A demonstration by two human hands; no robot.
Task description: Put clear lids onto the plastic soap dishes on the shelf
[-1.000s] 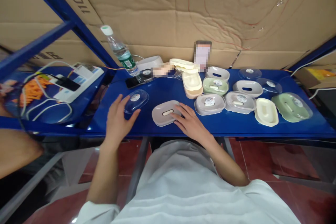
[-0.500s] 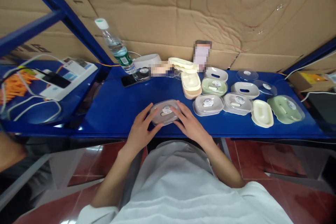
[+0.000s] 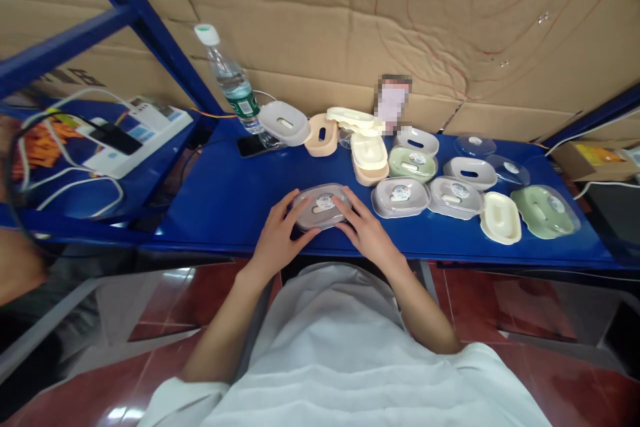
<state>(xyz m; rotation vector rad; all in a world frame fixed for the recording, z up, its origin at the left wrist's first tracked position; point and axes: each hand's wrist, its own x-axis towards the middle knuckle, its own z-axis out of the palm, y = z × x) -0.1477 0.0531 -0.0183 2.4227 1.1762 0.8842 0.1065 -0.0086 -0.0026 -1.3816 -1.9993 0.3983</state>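
A grey soap box [image 3: 324,203] with a clear lid and a round white label lies on the blue tabletop near its front edge. My left hand [image 3: 280,233] is curved round its left side, thumb at the front. From the right, my right hand [image 3: 371,233] grips the same box, fingertips on the lid's right part and thumb at the front. Immediately right stands another lidded grey soap box [image 3: 400,197], with a further lidded grey one [image 3: 456,197] beside it. A lidded green soap box [image 3: 413,164] sits behind them.
Farther right are a cream dish [image 3: 501,217] and a green box [image 3: 543,212]. Toward the back stand a water bottle [image 3: 234,88], a grey tray [image 3: 285,123], a beige holder [image 3: 321,136] and loose clear lids [image 3: 475,145]. A power strip [image 3: 143,140] with cables lies left. Cardboard backs the table.
The view has shifted slightly, so things on the table appear a little farther right. Both hands keep the same hold on the grey soap box.
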